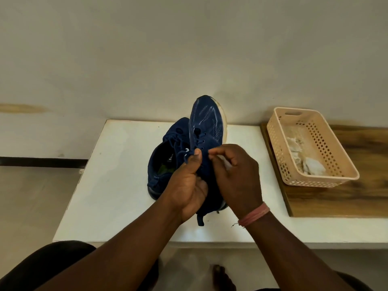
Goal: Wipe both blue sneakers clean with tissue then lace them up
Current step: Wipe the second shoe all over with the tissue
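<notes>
Heel of raised sneaker [206,127] hidden behind both hands; lace tip unreadable in pinch; wooden board [344,198] cut off at right edge; basket's tissue [310,164] blurred.

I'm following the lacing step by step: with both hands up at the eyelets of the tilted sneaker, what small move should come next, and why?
Probably feed the lace tip through the next open eyelet. The left hand pinches the lace against the raised sneaker, the right hand pinches beside it, and several eyelets there look empty. The other sneaker lies behind on the table.
</notes>
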